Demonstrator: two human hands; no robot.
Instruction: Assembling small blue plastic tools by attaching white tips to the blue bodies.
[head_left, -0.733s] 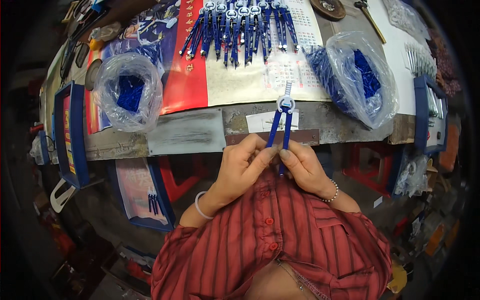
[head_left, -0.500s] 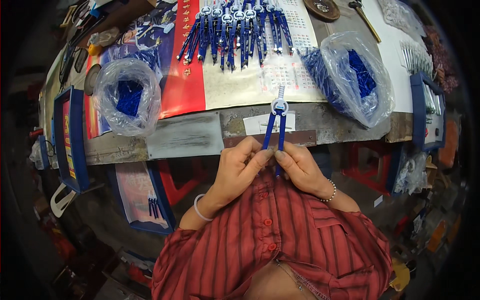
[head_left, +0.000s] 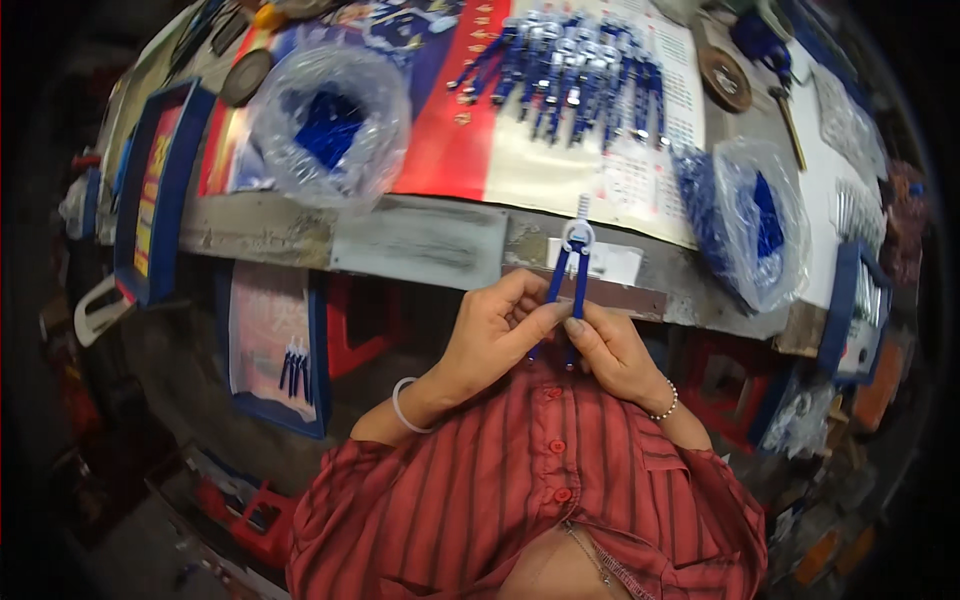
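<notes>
The left hand point(head_left: 505, 325) and right hand point(head_left: 612, 350) still pinch one blue compass point(head_left: 577, 236) by its legs, thumbs close together, white head pointing away from the body; it remains in front of the near edge of the worktop point(head_left: 262, 230); since the earlier frames the view has turned, so the cluster of blue compasses point(head_left: 575, 75) and the clear bag point(head_left: 335, 125) on the left now appear farther right; leg ends show below the fingers.
</notes>
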